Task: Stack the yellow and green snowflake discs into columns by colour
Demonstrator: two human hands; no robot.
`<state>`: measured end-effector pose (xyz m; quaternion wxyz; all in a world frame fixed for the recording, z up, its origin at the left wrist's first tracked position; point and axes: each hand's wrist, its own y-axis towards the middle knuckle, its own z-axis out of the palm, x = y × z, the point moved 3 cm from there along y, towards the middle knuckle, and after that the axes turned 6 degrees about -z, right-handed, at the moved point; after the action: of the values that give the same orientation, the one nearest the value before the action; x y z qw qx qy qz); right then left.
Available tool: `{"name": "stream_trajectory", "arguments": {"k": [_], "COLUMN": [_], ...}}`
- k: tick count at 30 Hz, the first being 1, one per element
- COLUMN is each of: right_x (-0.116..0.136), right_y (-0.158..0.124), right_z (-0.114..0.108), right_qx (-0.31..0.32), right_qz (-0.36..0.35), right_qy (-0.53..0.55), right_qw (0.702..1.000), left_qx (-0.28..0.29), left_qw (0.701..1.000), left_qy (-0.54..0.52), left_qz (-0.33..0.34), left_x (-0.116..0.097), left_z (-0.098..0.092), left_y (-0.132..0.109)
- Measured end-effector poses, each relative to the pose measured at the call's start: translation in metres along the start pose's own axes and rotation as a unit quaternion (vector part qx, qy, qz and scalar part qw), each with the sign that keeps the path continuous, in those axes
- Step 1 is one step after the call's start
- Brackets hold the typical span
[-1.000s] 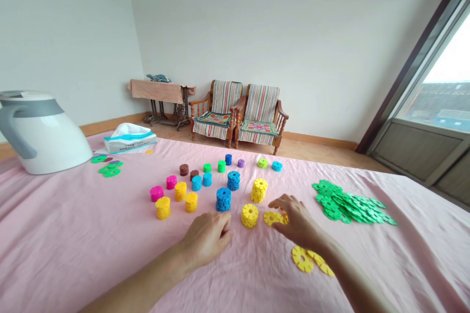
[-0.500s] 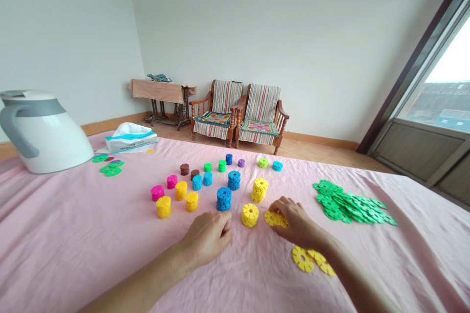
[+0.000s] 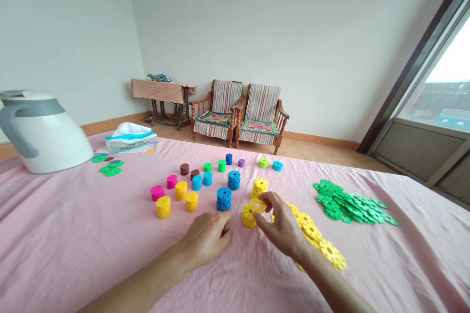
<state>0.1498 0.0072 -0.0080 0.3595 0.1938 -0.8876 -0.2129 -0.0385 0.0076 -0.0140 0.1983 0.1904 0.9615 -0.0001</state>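
Note:
My right hand [image 3: 281,227] pinches a yellow notched disc [image 3: 258,204] between thumb and fingers, tilted over the shorter yellow stack [image 3: 248,219]. A taller yellow stack [image 3: 259,186] stands just behind. Loose yellow discs [image 3: 312,231] lie spread beneath and to the right of this hand, partly covered by it. My left hand [image 3: 209,237] rests on the cloth with its fingers curled closed, and nothing shows in it. Just beyond its knuckles stands a blue stack [image 3: 223,199], with another blue stack [image 3: 234,180] farther back.
Small stacks in pink [image 3: 157,192], orange-yellow [image 3: 163,207], brown [image 3: 184,169] and other colours stand across the pink cloth [image 3: 121,244]. A green disc pile [image 3: 348,203] lies right. A white jug [image 3: 51,137] and tissue box [image 3: 131,139] stand left.
My right hand has moved left from the loose yellow discs to the shorter yellow stack, carrying one disc. The left hand has stayed in place.

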Motion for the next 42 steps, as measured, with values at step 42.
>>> {"name": "stream_trajectory", "arguments": {"k": [42], "right_x": [-0.027], "right_y": [-0.001], "right_z": [-0.047], "right_qx": [0.269], "right_qz": [0.025], "right_qy": [-0.189], "right_qw": [0.944], "left_qx": [0.002], "left_qw": [1.000], "left_qy": [0.020], "left_qz": [-0.003], "left_x": [0.004], "left_z": [0.005], "left_y": [0.002]}}
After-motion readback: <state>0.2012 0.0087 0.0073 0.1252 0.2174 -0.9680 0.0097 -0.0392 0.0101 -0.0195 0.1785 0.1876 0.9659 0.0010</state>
